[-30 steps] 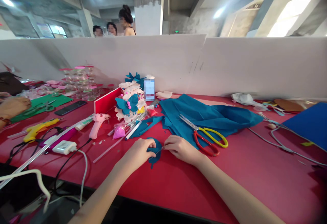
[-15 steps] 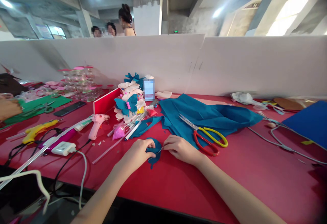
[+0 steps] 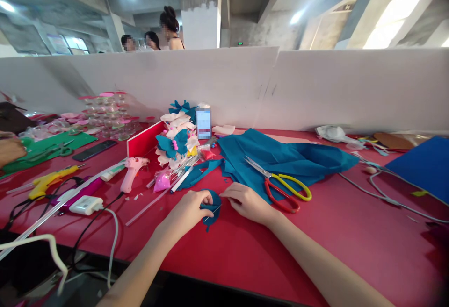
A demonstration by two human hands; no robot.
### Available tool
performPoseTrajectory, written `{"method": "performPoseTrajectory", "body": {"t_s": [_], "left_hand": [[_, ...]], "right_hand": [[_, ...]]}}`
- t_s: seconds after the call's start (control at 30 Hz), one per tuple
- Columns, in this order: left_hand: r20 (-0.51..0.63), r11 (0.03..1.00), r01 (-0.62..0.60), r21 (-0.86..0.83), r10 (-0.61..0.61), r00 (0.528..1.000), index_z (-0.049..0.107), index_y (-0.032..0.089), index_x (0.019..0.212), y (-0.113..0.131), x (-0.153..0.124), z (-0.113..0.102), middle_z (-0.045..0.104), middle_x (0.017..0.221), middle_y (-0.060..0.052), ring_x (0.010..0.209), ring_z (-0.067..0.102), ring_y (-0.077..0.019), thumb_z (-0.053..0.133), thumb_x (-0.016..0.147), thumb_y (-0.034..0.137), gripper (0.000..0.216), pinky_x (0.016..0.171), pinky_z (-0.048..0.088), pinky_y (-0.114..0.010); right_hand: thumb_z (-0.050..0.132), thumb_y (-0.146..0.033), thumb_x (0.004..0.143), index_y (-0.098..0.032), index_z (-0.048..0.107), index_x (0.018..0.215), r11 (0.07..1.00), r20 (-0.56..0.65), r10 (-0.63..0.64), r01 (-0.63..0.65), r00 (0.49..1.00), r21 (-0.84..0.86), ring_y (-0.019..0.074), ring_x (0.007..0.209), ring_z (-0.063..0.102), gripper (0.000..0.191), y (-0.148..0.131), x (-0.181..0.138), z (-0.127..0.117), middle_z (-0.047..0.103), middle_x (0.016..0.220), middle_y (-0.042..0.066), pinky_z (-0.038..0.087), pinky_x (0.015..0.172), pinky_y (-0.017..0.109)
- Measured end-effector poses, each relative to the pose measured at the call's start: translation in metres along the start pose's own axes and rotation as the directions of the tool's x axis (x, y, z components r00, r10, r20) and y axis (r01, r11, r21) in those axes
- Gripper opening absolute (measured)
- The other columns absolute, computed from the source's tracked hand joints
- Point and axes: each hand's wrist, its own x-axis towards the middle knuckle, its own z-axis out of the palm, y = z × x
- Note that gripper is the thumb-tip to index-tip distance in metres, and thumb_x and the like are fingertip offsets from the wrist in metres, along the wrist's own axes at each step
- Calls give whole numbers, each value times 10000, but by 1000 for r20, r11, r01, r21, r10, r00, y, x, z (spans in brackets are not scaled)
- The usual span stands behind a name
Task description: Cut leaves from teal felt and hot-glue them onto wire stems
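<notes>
My left hand pinches a small teal cloth cutout between thumb and fingers, low over the table. The cutout has a rounded outline and a narrow tab at its lower end. A thin, pale, needle-like rod lies slantwise across it beside my left thumb. Just right of the cutout is my right hand, fingers closed together and tips near its edge. Whatever those fingertips hold, if anything, is too small to make out. Scissors with one red and one yellow handle rest partly on a large teal cloth beyond my right hand.
On the red table lie a pink glue gun, a yellow glue gun, a power strip with cords, cloth flowers and a phone. A white partition stands behind. Another person's hand is at far left.
My right hand has shifted slightly up and away from the rod's end, which now shows apart from its fingertips. My left hand keeps its pinch on the cutout.
</notes>
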Motion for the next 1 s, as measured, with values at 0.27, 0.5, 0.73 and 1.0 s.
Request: {"method": "performPoseTrajectory", "body": {"t_s": [0.27,0.5,0.73,1.0], "left_hand": [[-7,1000,14,-9,-14,1000,611,199,834,-4,2,4,680,841,-13,823,626,-175,690,683,198,171,708,457,-235],[11,1000,7,18,-7,1000,607,195,805,-2,3,0,671,827,-9,810,617,-177,673,681,192,140,695,439,-241],[69,999,-44,12,43,997,618,203,790,-9,9,-10,661,805,14,801,612,-167,675,661,185,142,690,437,-230],[108,998,-58,-2,58,992,606,200,755,-12,13,-12,646,763,24,774,608,-162,691,638,183,146,678,430,-226]], "right_hand": [[373,77,649,-173,627,1098,998,36,51,-52,998,30,193,1076,569,573,-7,-1,-2,668,1078,71,476,925,350],[421,61,640,-167,675,943,999,82,34,-36,996,14,203,1021,576,457,-12,1,-5,656,1013,87,459,919,353],[435,40,620,-164,671,924,1000,63,6,-5,998,-24,208,984,574,435,-18,-2,-1,654,974,83,446,926,361],[454,11,669,-168,661,986,1000,31,2,-1,1000,-28,212,1019,577,419,-16,-4,-3,648,1025,97,461,921,369]]}}
